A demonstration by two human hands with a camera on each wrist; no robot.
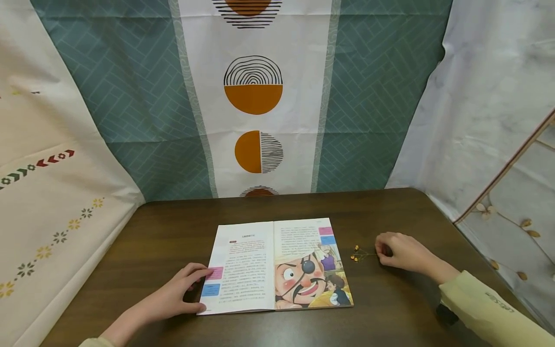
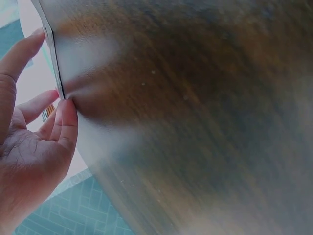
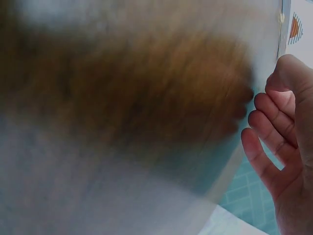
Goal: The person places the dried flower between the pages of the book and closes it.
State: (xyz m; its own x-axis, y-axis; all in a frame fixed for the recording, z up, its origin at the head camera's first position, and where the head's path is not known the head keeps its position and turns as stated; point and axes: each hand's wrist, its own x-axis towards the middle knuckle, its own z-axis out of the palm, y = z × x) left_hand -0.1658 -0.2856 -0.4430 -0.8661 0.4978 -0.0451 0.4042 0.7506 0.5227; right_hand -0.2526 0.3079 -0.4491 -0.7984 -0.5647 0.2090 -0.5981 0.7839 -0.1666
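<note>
We find the open book (image 1: 275, 265) flat on the table (image 1: 390, 308), left hand (image 1: 173, 296) relaxed on its page edge. Right hand (image 1: 401, 251) pinches a dried flower sprig (image 1: 359, 254) beside it: light, brittle, best held by the stem.

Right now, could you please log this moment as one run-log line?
left hand: rests on book edge | right hand: pinches flower sprig stem | book: open on table

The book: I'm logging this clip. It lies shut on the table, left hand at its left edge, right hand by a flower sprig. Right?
Not quite. The book lies open, not shut, as the head view shows. The rest stands: the left hand touches its left edge, and the right hand is at the sprig on the table.
</note>
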